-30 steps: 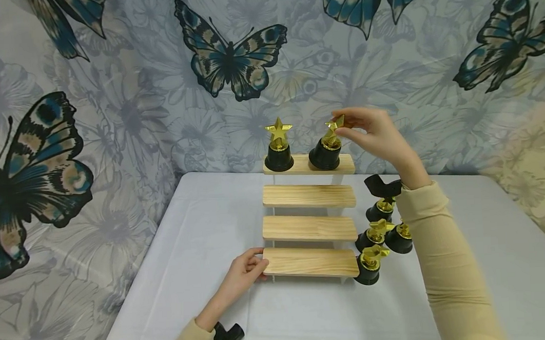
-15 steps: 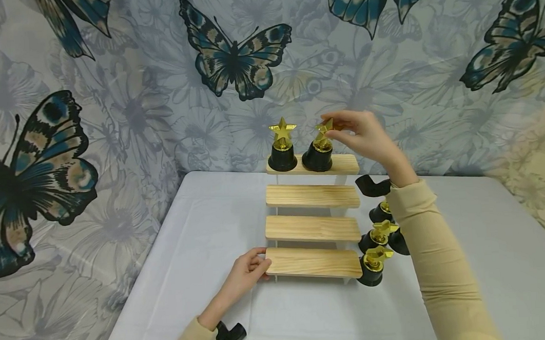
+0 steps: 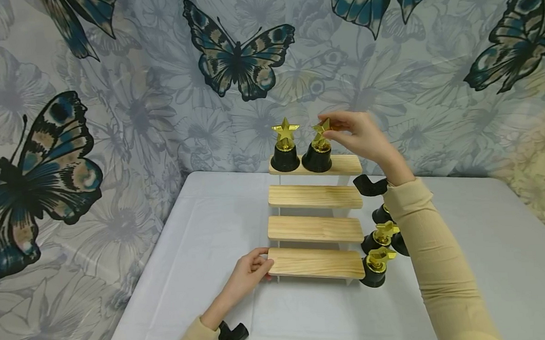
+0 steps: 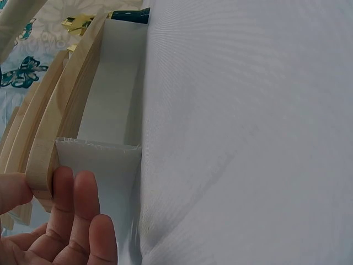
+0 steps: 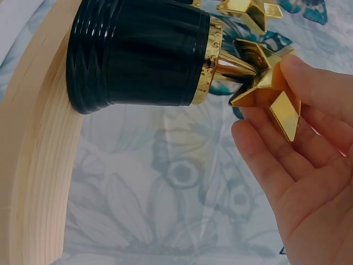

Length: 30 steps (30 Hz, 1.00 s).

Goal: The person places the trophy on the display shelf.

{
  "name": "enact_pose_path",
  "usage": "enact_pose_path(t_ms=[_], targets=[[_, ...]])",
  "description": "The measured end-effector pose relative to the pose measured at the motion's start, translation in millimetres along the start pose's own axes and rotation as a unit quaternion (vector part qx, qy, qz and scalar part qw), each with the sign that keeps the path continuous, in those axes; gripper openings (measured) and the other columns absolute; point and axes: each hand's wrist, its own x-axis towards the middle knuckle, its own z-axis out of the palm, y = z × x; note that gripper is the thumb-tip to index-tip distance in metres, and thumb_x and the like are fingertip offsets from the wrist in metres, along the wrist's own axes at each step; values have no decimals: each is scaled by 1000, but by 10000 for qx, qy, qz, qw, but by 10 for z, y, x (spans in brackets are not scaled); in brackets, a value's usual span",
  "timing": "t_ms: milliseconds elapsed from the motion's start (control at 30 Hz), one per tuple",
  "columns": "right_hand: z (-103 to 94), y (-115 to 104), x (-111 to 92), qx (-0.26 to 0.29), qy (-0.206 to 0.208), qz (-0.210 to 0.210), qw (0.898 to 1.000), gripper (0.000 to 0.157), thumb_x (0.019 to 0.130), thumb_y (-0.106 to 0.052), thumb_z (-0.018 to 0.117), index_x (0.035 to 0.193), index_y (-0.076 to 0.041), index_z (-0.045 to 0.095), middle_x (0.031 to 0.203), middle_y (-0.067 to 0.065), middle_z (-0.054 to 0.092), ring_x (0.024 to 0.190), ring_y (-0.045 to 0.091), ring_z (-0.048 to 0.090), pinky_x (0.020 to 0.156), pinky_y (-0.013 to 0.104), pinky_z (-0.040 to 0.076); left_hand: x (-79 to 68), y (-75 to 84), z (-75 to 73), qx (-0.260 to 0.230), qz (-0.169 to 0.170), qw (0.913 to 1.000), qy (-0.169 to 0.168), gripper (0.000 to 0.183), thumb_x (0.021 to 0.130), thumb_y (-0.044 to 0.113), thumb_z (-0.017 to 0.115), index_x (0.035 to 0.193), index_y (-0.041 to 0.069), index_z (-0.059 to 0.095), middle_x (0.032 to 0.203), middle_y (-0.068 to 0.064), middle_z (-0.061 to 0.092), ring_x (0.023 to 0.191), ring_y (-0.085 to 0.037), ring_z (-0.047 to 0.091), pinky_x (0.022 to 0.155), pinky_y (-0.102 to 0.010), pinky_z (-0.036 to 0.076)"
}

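Head view: The right hand [image 3: 360, 134] pinches the star of a trophy [image 3: 317, 159] with thumb and fingertips. This trophy is on the top shelf [image 3: 348, 164], leaning slightly toward the hand and closer to the second trophy [image 3: 285, 159], near the shelf's left end, than one second ago. The right sleeve [image 3: 426, 249] partly hides the trophies beside the rack's right edge.

Left wrist view: The left hand [image 4: 66, 226] grips the lowest shelf [image 4: 70, 91], pale wood, by its left end.

Right wrist view: Fingers partly cover the faceted gold star; full base seating cannot be determined.
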Motion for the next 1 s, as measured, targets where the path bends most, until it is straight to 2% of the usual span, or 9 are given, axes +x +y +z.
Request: enact_pose_path(t_ms=[267,600,867,1000], targets=[[35,11,35,132,-32,115,9998,36,89,-8,62,124,-1,57,112,14,62,101,24,60,88,30,47,4,-16,2,-64,3,10000,21,39,95,5,52,125,-18,42,83,-16,63,72,-38,63,67,-44,51],[59,27,44,144,28,182,9997,36,90,-9,62,124,-1,57,113,13,62,100,21,59,88,30,47,7,-17,3,-116,-32,9999,-16,40,95,5,52,126,-18,41,83,-16,63,73,-41,62,67,-45,51],[68,39,39,172,19,269,9995,39,90,-11,61,128,-2,55,114,11,61,97,10,57,89,31,47,8,-22,2,-114,-18,9999,-18,40,95,6,52,126,-18,42,82,-15,63,73,-40,62,66,-42,51],[73,52,28,213,-2,316,9993,42,91,-11,61,131,-3,52,115,12,60,98,14,57,89,33,46,8,-27,4,-102,-53,9999,-11,40,95,6,52,126,-17,42,83,-15,63,74,-40,63,65,-42,51]])
